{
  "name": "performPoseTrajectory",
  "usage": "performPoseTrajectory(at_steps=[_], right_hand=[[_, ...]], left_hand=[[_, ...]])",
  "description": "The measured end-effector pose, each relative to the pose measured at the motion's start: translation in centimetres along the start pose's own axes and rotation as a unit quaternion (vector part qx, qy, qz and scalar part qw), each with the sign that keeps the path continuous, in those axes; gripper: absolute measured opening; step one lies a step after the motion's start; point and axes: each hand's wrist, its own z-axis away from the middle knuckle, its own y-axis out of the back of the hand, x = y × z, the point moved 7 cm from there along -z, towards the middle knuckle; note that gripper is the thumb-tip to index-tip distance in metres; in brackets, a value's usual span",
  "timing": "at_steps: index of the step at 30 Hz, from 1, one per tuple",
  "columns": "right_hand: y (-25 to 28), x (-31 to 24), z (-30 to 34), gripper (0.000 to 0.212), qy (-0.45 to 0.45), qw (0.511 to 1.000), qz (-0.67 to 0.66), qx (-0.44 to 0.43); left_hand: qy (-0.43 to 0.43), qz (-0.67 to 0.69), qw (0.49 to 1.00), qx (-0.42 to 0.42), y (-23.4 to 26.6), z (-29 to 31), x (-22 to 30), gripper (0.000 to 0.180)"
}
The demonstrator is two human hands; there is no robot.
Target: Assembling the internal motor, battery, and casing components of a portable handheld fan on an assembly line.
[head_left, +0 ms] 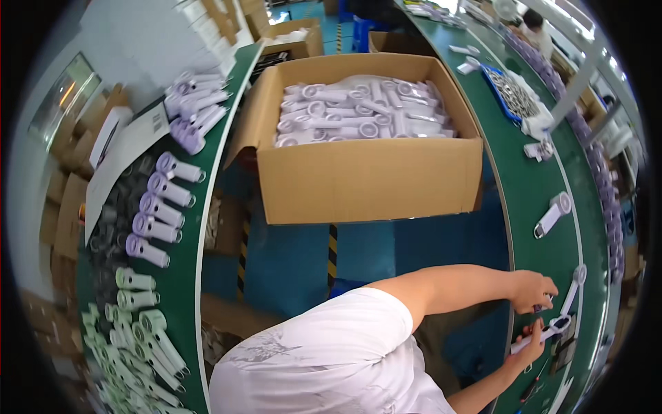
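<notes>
Both arms reach right over the green bench. My right hand is closed round the handle of a pale lavender ring-headed piece, which looks like a small handheld fan body. Its round head tilts up and away to the right. Just beyond it, my left hand has its fingers curled over something small and dark, mostly hidden. To the right of my hands lies another ring-headed handle. A further lavender one rests farther up the bench. Below my right hand is a thin dark and red tool.
An open cardboard box full of bagged lavender pieces stands ahead. On the left bench are rows of lavender pieces and a pile of green ones. A blue tray of small metal parts sits far right, with a person beyond.
</notes>
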Motion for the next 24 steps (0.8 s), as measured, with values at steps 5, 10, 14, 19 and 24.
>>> performPoseTrajectory(at_steps=[5, 10, 14, 19, 24], right_hand=[[0.4, -0.3, 0.6, 0.033, 0.006, 1.0, 0.021, -0.016], [0.1, -1.6, 0.7, 0.032, 0.038, 0.996, 0.077, 0.001], [0.3, -1.6, 0.1, 0.031, 0.054, 0.992, 0.109, 0.014], [-0.1, -2.3, 0.4, 0.03, 0.071, 0.987, 0.141, 0.0], [-1.3, -3.7, 1.0, 0.031, 0.12, 0.98, 0.157, -0.024]], left_hand=[[0.008, -0.013, 1.0, -0.015, 0.1, 0.2, 0.1, 0.049], [-0.008, -0.012, 1.0, -0.019, 0.3, -0.2, 0.0, 0.05], [-0.009, 0.001, 1.0, -0.025, 1.0, -0.3, 0.4, 0.053], [-0.042, 0.035, 0.998, 0.02, 1.8, -0.4, 0.8, 0.047], [-0.069, 0.049, 0.996, 0.04, 1.6, 0.1, 1.2, 0.021]])
